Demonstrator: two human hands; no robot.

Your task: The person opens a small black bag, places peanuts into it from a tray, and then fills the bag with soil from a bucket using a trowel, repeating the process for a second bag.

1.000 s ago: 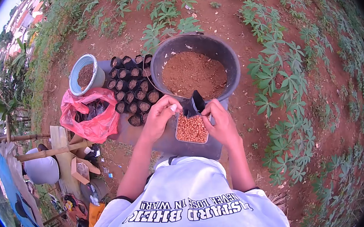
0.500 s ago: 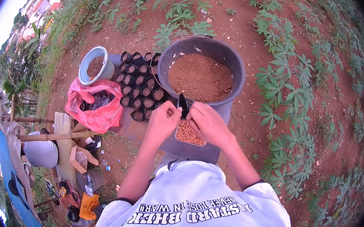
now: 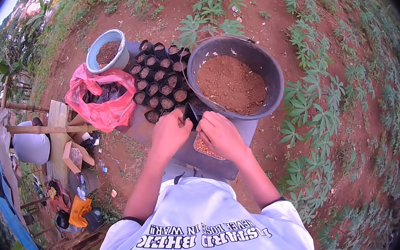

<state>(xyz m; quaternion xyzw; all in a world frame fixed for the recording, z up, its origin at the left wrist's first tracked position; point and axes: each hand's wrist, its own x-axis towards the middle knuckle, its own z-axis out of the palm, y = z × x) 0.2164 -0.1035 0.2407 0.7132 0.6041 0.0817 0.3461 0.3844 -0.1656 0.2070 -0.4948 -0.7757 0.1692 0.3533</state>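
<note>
Between my two hands is a small black plastic seedling bag [image 3: 190, 115], partly hidden by the fingers. My left hand [image 3: 170, 132] pinches its left side, and my right hand [image 3: 221, 133] has closed fingers at its right side. Just under the right hand sits a clear tub of round tan seeds [image 3: 204, 148], partly covered by that hand. Ahead of the left hand stand several black seedling bags filled with soil [image 3: 159, 75], packed in rows. Beyond the right hand is a large dark bucket [image 3: 276, 80] holding loose brown soil [image 3: 231, 83].
A grey table [image 3: 188, 151] carries these things. At its left lie a pink plastic bag [image 3: 106, 116] with black plastic inside and a light blue pail [image 3: 123, 55] of dark soil. A bamboo rail [image 3: 39, 128] stands farther left; leafy plants [image 3: 321, 97] grow on the right.
The view has shifted, so the bucket sits farther right. The black bag between my hands looks wider, and my fingers still hold it at both sides.
</note>
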